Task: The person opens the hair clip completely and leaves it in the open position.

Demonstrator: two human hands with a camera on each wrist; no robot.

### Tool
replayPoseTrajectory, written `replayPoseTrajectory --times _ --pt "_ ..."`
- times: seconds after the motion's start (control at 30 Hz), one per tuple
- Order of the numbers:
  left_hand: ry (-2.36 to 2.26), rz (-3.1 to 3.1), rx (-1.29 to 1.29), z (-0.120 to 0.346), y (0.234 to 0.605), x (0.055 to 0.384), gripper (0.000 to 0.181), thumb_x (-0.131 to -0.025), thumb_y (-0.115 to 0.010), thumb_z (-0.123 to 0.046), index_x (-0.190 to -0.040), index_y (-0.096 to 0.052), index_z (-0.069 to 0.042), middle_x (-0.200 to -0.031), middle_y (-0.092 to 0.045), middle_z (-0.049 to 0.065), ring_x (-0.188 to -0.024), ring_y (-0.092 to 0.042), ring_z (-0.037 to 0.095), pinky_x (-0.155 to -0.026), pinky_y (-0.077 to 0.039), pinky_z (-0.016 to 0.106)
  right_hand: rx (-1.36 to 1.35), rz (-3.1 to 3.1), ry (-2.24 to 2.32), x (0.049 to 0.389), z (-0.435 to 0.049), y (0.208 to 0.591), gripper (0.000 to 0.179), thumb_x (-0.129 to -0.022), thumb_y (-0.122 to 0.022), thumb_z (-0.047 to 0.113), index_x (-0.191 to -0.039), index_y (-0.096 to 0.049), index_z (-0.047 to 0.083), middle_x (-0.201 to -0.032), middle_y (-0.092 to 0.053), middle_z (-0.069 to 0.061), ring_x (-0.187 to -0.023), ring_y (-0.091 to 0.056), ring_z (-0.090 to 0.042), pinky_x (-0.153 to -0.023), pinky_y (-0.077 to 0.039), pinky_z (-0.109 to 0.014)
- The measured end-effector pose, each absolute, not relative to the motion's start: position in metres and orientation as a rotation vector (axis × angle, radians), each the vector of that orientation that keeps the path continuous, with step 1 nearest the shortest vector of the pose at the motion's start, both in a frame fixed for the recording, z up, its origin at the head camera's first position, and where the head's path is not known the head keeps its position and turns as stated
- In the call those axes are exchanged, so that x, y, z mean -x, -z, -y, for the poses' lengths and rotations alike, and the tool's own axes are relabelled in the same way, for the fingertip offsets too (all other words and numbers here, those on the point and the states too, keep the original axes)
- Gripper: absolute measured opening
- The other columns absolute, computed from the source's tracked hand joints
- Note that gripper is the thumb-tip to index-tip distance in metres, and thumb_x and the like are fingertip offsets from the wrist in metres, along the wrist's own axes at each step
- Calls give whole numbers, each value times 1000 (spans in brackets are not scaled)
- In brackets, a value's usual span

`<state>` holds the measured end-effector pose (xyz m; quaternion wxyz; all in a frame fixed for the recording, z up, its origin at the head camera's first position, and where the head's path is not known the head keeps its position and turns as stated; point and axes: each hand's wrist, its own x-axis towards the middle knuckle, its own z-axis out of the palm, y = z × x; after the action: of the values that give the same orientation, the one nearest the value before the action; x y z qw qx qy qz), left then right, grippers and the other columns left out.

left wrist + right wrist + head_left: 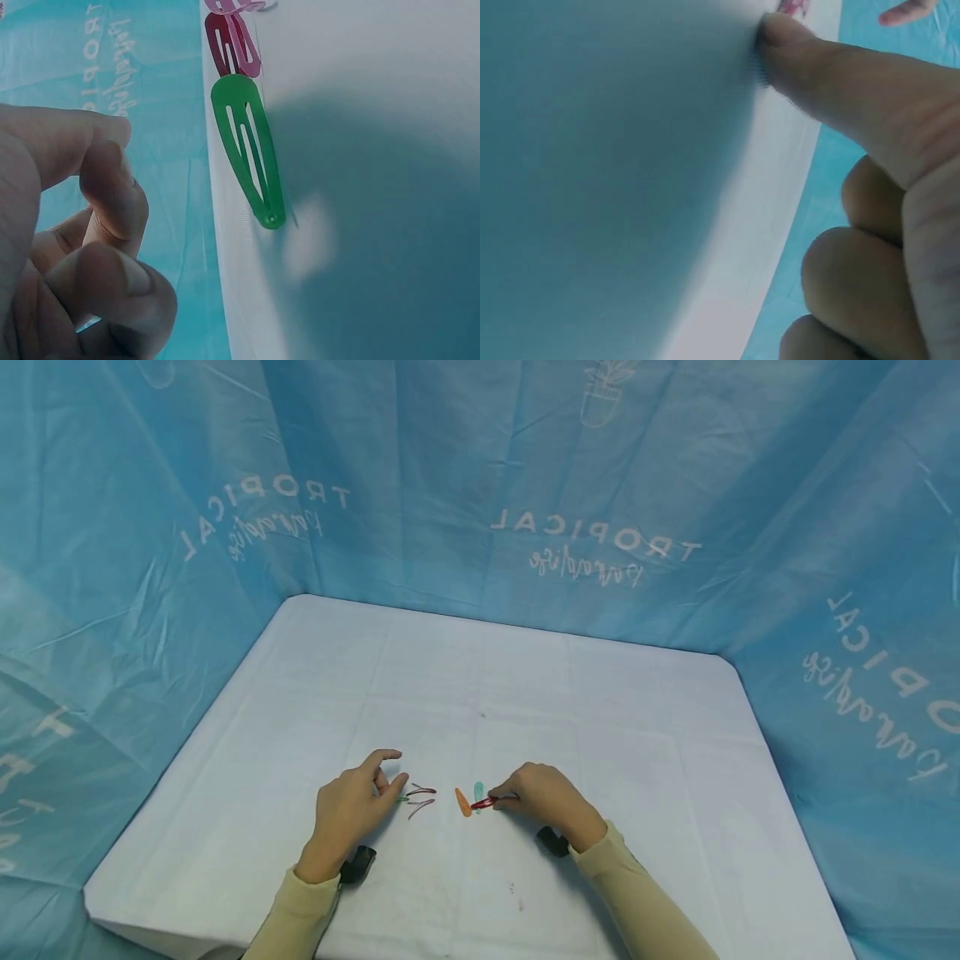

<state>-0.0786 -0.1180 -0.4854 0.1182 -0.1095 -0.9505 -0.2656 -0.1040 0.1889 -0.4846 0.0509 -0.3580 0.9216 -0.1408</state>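
The white table (570, 710) spread all round the orange clip (463, 802). To its left hovered my left hand (351, 806), fingers loosely bent, thumb and forefinger apart, gripping nothing. To its right my right hand (543, 793) reached in, thumb and forefinger pinching a red clip (483, 803), its tip near the orange clip's lower end. The teal clip (478, 791) lay just right of the orange clip. Left of it, my left wrist's view plainly showed a green clip (268, 150), mostly hidden in the head view, plus a dark red clip (214, 39) and a pink clip (253, 67).
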Motion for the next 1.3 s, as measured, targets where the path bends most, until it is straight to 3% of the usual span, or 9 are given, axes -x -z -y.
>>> replayPoseTrajectory --times 0.3,0.43,0.6,0.83,1.13,1.3 --pt "771 2777 331 119 488 79 36 -88 -66 -40 -119 -62 -22 -59 -48 -21 -36 -29 4 -32 -25 24 1228 -2935 177 93 -187 485 18 -81 -75 29 -99 -77 29 -81 -72 11 -63 -62 0 -52 -44 -15" --pt "761 2776 337 119 488 79 37 -87 -66 -40 -119 -62 -22 -59 -47 -21 -36 -28 3 -33 -25 24 1359 -2973 6 89 -184 486 8 -81 -76 20 -82 -73 27 -66 -65 12 -50 -48 0 -45 -35 -16" --pt "744 2772 349 119 489 79 38 -87 -66 -40 -120 -61 -22 -59 -46 -20 -36 -27 3 -32 -24 23 1426 -2986 -84 87 -179 483 21 -80 -74 14 -66 -61 24 -54 -50 11 -47 -28 -2 -44 -27 -18" --pt "737 2773 346 119 489 79 38 -87 -66 -40 -121 -61 -23 -59 -46 -20 -36 -26 3 -33 -23 23 1455 -3018 -154 89 -176 482 34 -83 -71 14 -58 -49 23 -49 -34 10 -52 -16 -5 -46 -19 -19" --pt "740 2779 350 118 489 80 38 -87 -66 -39 -121 -60 -23 -59 -46 -20 -36 -26 4 -33 -23 23 1419 -3103 -196 93 -176 484 37 -87 -69 21 -56 -49 23 -49 -33 8 -50 -18 -3 -46 -20 -20" --pt "734 2784 356 118 489 81 38 -87 -66 -39 -121 -60 -22 -59 -46 -20 -36 -27 4 -33 -24 24 1379 -3100 -265 93 -177 484 27 -88 -69 22 -63 -58 22 -51 -41 7 -45 -35 -1 -43 -28 -19"
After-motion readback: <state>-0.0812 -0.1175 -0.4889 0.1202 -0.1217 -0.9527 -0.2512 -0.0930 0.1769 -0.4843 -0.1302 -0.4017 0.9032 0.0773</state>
